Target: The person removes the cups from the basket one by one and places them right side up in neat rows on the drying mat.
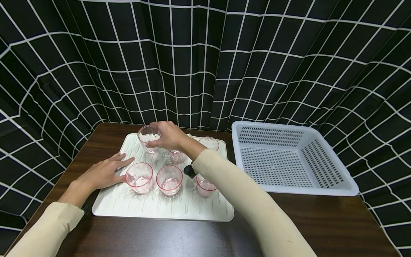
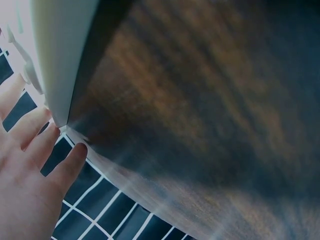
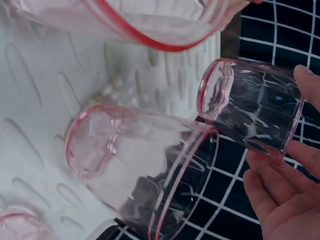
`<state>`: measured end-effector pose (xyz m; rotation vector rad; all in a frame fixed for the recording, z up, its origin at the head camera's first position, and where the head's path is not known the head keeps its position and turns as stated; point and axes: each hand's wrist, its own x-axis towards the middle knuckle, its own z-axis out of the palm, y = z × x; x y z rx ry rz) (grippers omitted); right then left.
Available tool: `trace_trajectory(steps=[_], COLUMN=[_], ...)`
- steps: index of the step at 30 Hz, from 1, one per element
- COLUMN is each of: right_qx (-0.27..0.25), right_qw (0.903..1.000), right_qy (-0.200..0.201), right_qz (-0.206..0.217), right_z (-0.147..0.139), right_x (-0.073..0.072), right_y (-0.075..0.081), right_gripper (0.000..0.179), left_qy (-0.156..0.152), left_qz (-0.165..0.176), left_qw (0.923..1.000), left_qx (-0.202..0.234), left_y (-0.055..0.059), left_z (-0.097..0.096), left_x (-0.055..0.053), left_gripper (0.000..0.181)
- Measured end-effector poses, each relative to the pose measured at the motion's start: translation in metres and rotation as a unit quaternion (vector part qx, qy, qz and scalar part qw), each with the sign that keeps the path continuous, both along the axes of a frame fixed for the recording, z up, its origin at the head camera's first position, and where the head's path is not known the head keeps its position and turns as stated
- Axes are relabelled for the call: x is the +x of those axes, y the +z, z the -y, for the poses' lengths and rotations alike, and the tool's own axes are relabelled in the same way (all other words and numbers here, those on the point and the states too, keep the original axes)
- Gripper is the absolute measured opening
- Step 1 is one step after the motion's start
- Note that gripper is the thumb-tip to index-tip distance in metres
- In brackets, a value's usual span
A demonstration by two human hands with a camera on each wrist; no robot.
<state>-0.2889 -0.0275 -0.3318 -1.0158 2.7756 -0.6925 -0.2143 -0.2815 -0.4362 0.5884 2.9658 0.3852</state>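
Note:
My right hand (image 1: 168, 135) grips a clear pink-rimmed glass (image 1: 148, 135) over the back left of a white ridged drying tray (image 1: 144, 208). In the right wrist view, thumb and fingers hold this glass (image 3: 250, 105) near its rim, with another glass (image 3: 140, 165) close beside it. My left hand (image 1: 104, 172) lies at the tray's left edge, fingers spread and fairly straight, thumb close to the front-left glass (image 1: 139, 178). More glasses stand upright nearby: a front-middle one (image 1: 169, 181), a back-middle one (image 1: 176, 157) and a right one (image 1: 204, 187), partly hidden by my right arm.
Another glass (image 1: 208, 142) stands at the tray's back right. To the right, a pale perforated plastic basket (image 1: 321, 192) sits on the dark wooden table (image 1: 160, 237). A black curtain with white grid lines (image 1: 199, 64) hangs behind and around the table.

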Motion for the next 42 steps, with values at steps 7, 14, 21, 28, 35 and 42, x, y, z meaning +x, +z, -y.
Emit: trace_trajectory(steps=[7, 14, 21, 28, 35, 42], right_qx=[0.047, 0.074, 0.092, 0.118, 0.109, 0.065], right_qw=[0.9987, 0.9969, 0.9951, 0.9923, 0.9939, 0.9970], right_qy=[-0.011, -0.014, -0.006, -0.003, 0.010, 0.000], right_qz=[0.015, 0.022, 0.037, 0.035, 0.008, -0.042], right_z=[0.007, 0.009, 0.009, 0.008, -0.005, -0.048], right_x=[0.002, 0.004, 0.004, 0.005, 0.007, 0.011], right_y=[-0.009, -0.015, -0.021, -0.020, -0.003, 0.033], right_gripper=[0.072, 0.070, 0.071, 0.071, 0.069, 0.068], left_qy=[0.003, 0.004, 0.008, 0.007, 0.009, 0.005], left_qz=[0.007, 0.006, 0.008, 0.006, 0.009, 0.003], left_qw=[1.0000, 1.0000, 0.9999, 0.9999, 0.9999, 1.0000], left_qx=[-0.005, -0.006, -0.008, -0.008, -0.007, -0.008], left_y=[0.000, -0.001, -0.001, -0.001, 0.000, 0.000], left_z=[-0.002, -0.002, -0.002, -0.002, -0.002, -0.002], left_x=[-0.001, -0.001, -0.001, -0.001, -0.002, 0.000], left_gripper=[0.072, 0.072, 0.072, 0.071, 0.072, 0.071])
